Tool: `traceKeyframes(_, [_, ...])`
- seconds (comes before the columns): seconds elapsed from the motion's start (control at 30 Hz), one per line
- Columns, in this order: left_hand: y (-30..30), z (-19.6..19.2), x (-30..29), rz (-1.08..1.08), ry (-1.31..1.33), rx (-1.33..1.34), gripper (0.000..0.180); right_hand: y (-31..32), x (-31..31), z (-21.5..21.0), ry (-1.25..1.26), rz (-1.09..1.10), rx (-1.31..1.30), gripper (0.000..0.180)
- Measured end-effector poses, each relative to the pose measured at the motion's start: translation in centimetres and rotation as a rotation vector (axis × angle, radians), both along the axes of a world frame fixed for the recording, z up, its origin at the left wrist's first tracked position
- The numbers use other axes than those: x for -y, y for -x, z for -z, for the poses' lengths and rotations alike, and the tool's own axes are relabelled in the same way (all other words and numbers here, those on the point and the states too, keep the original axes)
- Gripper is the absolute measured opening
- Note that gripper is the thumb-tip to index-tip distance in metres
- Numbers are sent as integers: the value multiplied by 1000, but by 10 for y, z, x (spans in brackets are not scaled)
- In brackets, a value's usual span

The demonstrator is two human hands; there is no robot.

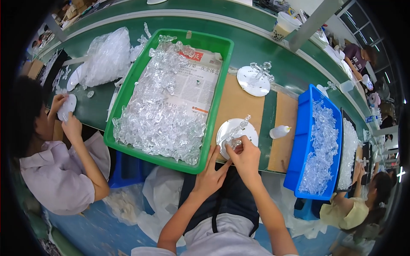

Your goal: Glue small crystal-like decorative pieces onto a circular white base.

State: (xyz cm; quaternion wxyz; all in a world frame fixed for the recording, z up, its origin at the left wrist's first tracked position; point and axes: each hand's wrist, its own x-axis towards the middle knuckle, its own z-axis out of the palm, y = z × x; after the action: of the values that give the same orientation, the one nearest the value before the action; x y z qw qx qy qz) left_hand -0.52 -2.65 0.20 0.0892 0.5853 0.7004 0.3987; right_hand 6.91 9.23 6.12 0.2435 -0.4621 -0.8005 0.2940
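Green bench (245,53) | green tray (223,81), blue bin (298,145) flanking | right fingers (245,144) pinch clear piece (243,124) | left fingers (211,159) at disc (224,129), hold unclear

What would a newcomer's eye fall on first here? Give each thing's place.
Probably the green tray, left of centre on the bench, heaped with glassy pieces over newspaper. Next, the blue bin farther right, also full of clear pieces. Between them, near the bench's front edge, a white disc lies under a clear knobbly piece.
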Motion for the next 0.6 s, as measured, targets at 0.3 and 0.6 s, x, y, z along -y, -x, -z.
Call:
traceKeyframes(0.3, [10,-14,-15,142,-10,-60,31,0,2,0,-190,-10,152,30])
traceKeyframes(0.6, [11,-12,-13,100,149,-264,54,-74,-7,-83,47,-172,106,37])
